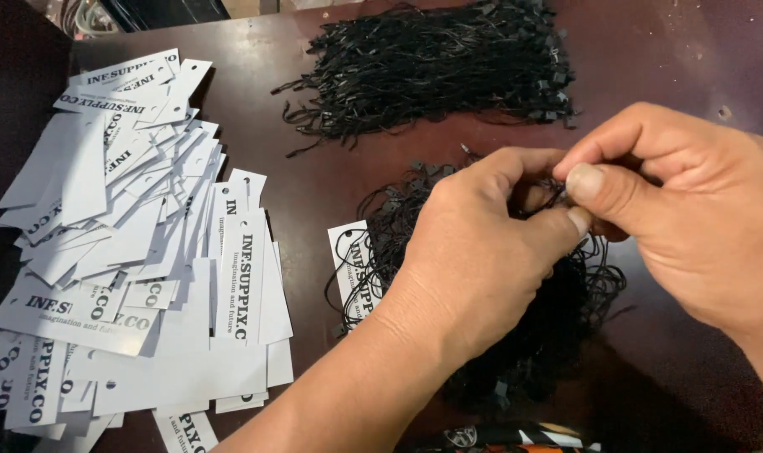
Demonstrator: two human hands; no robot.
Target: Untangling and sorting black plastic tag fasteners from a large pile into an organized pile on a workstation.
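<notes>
Pinching a thin black cord (557, 197) between them, both hands meet right of the frame's centre, above the dark table (314, 176). The left hand (482, 252) comes up from the lower middle of the frame, its fingers curled in and its thumb tip pressed toward the forefinger, so the hand is nearly shut around the cord. The right hand (683, 218) enters from the right edge; its thumb and forefinger are squeezed together on the same cord, the other fingers folded loosely behind. The two thumbs almost touch. How the cord runs inside the grip I cannot tell, since the fingers cover it.

Directly below the hands lies a tangled heap of black strung tags (557, 327), and a white paper tag (352, 268) with a loop through it pokes out at the heap's left side, just beside the left wrist.

Further up, at the top centre of the frame, a neat bundle of black string fasteners (440, 71) lies across the table, well apart from the hands.

Over the left third of the frame spreads a loose pile of white printed paper tags (138, 252), overlapping one another at all angles, each with a small punched hole near one end.
</notes>
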